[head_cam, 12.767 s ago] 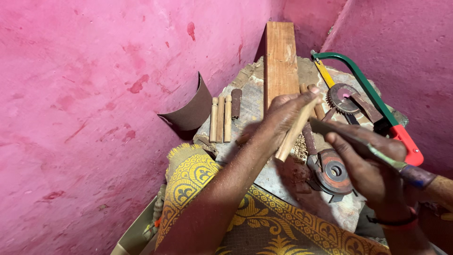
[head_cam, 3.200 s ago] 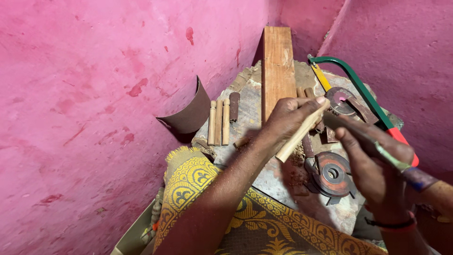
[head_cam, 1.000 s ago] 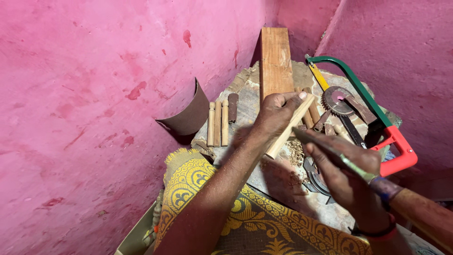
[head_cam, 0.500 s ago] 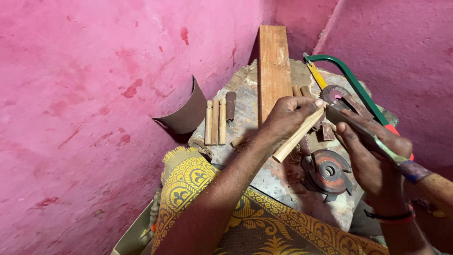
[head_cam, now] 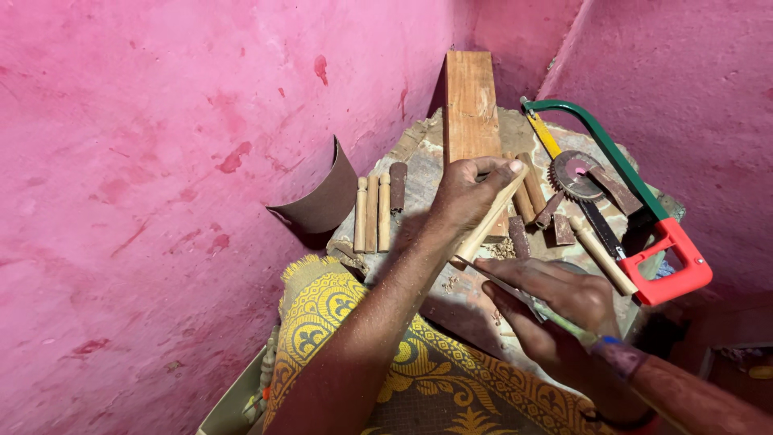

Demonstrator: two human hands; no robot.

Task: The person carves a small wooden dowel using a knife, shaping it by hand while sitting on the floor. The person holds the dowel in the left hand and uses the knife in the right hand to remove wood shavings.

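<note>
Holding a pale wooden dowel in our left hand, we keep its long axis slanted, upper end toward the plank, lower end toward our right hand. The left grip is closed around the dowel's upper half above the stone worktop. Our right grip is closed on a thin file, its tip just beside the dowel's lower end. A green hacksaw lies further right.

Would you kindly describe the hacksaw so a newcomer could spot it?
Start at the round stone work slab in the pink corner. Along its right edge lies the hacksaw. Its green frame and bright red handle stand out from the brown wooden sticks nearby.
</note>
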